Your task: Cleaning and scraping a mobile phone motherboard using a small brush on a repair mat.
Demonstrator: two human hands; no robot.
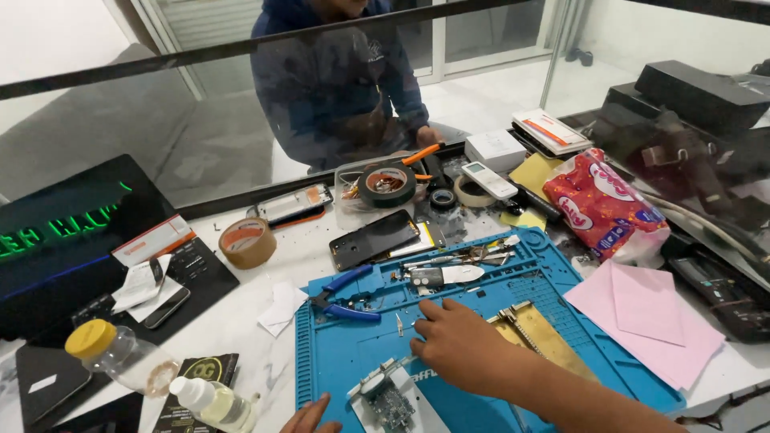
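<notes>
The head view showed the right hand lying loosely curled on the blue mat, fingertips just beside small screws, holding nothing. The left hand, fingers spread, rested near a circuit board. Blue-handled pliers lay nearby.

The right hand comes in from the lower right, with the bare forearm lying diagonally behind it. Its back faces up, the knuckles are bent, and the fingers curl down and point to the left. Of the left hand only some fingertips show at the bottom edge, slightly spread.
</notes>
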